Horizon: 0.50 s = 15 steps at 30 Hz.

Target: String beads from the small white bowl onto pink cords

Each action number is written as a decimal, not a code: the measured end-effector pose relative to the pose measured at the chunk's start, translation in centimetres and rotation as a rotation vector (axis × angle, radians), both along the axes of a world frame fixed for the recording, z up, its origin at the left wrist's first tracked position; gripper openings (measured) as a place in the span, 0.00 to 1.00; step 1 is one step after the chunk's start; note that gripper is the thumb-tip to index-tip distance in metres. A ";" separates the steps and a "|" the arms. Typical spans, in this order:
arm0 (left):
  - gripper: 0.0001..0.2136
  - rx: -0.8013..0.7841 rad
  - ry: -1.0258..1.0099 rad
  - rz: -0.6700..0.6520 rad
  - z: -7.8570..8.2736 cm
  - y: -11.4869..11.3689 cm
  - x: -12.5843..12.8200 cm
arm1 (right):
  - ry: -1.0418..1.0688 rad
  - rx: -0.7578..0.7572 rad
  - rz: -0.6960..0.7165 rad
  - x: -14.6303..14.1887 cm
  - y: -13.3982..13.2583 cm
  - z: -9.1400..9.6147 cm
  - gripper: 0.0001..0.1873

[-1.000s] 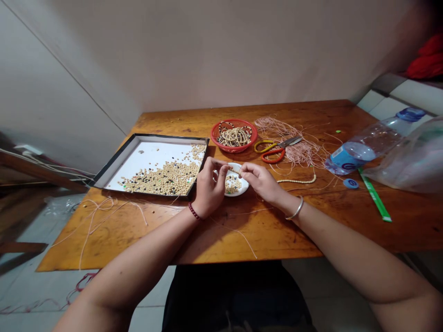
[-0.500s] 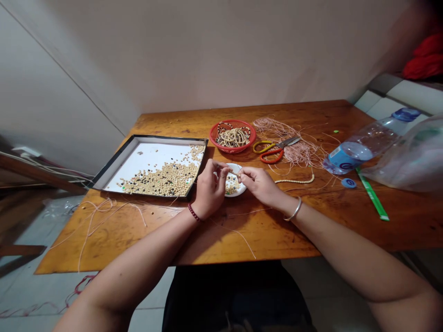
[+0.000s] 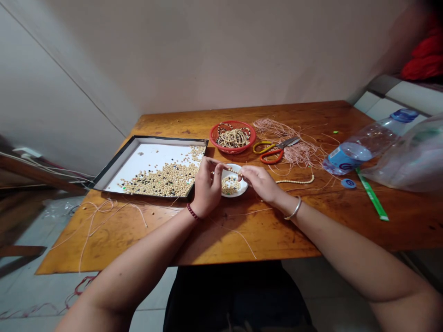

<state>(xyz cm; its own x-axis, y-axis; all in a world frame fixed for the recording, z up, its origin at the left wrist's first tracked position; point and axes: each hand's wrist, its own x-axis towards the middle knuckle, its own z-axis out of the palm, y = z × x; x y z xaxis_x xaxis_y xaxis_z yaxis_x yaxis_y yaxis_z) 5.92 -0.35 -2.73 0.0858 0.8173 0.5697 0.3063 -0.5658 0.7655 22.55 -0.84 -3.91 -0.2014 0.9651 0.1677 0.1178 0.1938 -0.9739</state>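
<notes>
Between my hands a short string of beads (image 3: pixel 233 171) stretches over a small white dish (image 3: pixel 238 191). My left hand (image 3: pixel 208 186) pinches its left end between thumb and forefinger. At the other end, the fingertips of my right hand (image 3: pixel 258 182) are closed on the string. Loose tan and dark beads (image 3: pixel 230 185) lie in the dish. A row of pale beads (image 3: pixel 295 181) on a cord rests on the table, to the right of my right hand. Left of my left hand is a black-edged tray (image 3: pixel 145 152) of loose beads.
A red basket (image 3: pixel 232 150) of beaded strands stands behind the dish. Scissors (image 3: pixel 272 152) lie against a tangle of pink cord (image 3: pixel 304 150). On the right are a plastic bottle (image 3: pixel 360 147), a blue cap (image 3: pixel 348 183), a green strip (image 3: pixel 374 198) and a clear bag (image 3: pixel 408 157).
My left hand has shifted slightly left, away from my right hand. More of the bead string and the white dish now shows between them.
</notes>
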 end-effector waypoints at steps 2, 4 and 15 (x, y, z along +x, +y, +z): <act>0.06 -0.008 -0.005 0.011 0.0 0.1 0.0 | -0.018 0.010 -0.013 0.0 0.0 0.1 0.17; 0.06 -0.011 -0.014 0.020 -0.1 0.2 -0.1 | -0.054 0.029 -0.039 0.1 0.0 0.1 0.15; 0.07 0.004 -0.046 0.061 -0.1 0.5 -0.2 | -0.270 0.240 -0.208 0.9 -0.4 0.7 0.20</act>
<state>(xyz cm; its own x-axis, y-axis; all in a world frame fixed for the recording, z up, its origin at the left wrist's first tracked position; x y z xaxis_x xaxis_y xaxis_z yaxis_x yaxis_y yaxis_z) 5.75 0.20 -2.86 0.0101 0.8181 0.5750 0.3048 -0.5502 0.7774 23.43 -1.27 -3.25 -0.0739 0.9297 0.3609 0.4232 0.3569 -0.8328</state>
